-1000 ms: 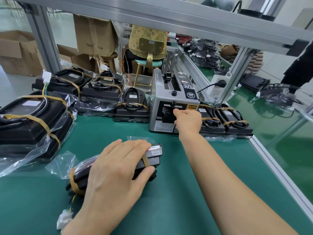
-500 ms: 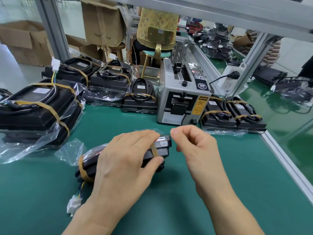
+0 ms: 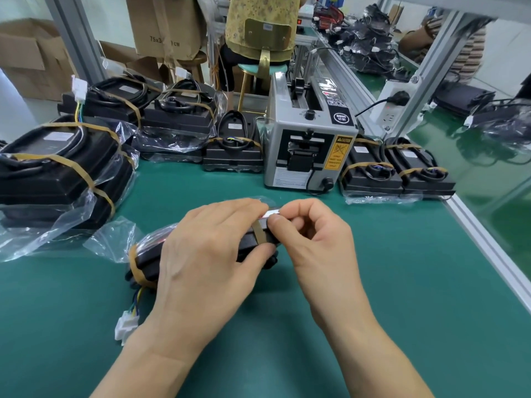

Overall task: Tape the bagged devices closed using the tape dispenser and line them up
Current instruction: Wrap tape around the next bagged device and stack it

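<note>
A black bagged device (image 3: 146, 261) with brown bands lies on the green table in front of me, its wire plug (image 3: 125, 328) trailing toward me. My left hand (image 3: 207, 254) lies over the device with the thumb curled round its near side, gripping it. My right hand (image 3: 313, 237) pinches a short clear tape piece (image 3: 273, 214) against the device's right end. The grey tape dispenser (image 3: 309, 150) stands behind, at mid table. Taped devices (image 3: 396, 170) line up to its right.
More bagged devices (image 3: 57, 168) are stacked at the left and along the back (image 3: 232, 150). An aluminium rail (image 3: 488, 239) edges the table on the right. A power strip (image 3: 393, 107) hangs on the frame post. A person (image 3: 258, 27) sits beyond the table.
My right hand left the dispenser with a tape piece and came back to the device's right end. My left hand stayed on the device.
</note>
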The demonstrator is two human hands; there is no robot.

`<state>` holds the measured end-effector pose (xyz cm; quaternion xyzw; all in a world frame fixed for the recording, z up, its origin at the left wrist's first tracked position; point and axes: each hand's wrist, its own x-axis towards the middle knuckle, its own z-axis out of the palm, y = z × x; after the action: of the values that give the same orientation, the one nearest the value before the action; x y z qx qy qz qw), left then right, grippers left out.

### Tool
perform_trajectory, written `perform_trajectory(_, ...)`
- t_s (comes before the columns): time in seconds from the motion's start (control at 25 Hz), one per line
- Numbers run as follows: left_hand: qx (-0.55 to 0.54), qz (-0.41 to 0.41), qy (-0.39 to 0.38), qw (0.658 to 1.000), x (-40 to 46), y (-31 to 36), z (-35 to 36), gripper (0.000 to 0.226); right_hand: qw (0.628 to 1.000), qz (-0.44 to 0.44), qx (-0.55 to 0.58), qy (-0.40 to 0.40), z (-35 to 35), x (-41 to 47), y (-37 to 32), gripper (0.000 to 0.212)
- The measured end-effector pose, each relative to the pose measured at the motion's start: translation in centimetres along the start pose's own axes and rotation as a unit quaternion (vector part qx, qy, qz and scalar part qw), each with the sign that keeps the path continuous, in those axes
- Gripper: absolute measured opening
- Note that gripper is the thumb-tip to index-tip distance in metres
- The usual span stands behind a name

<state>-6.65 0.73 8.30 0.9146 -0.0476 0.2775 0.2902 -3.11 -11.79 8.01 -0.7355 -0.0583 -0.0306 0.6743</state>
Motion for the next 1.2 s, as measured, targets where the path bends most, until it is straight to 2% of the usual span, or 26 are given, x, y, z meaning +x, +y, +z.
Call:
perform_trajectory(0.28, -0.004, -0.006, -0.007, 1.000, -0.01, 0.06, -0.21, 0.043, 0.999, 0.025, 0.037, -0.015, -0.37, 0.31, 0.27, 0.003)
perform_trajectory(0.52, -0.009, -0.003, 0.002, 1.000, -0.06, 0.10, -0.22, 0.040, 0.999, 0.018, 0.036, -0.029, 0.16, 0.20, 0.47, 0.018)
perform_trajectory(0.8, -0.006, -0.017, -0.001, 1.000, 0.00, 0.08, -0.23, 0.041, 0.994, 0.032, 0.081, -0.060, -0.61, 0.48, 0.41, 0.019)
perform_trajectory(1.0, -0.009, -0.014, -0.001, 1.000, 0.09, 0.15, -0.23, 0.041, 0.997, 0.022, 0.046, -0.054, -0.37, 0.70, 0.40, 0.021)
perform_trajectory(1.12, -0.002, -0.015, 0.000, 1.000, 0.03, 0.06, -0.17, 0.041, 0.995, 0.023, 0.056, -0.074, -0.70, 0.64, 0.45, 0.026)
perform_trajectory(1.2, -0.006, -0.012, 0.001, 1.000, -0.01, 0.06, -0.19, 0.042, 0.995, 0.027, 0.069, -0.067, -0.78, 0.68, 0.46, 0.022)
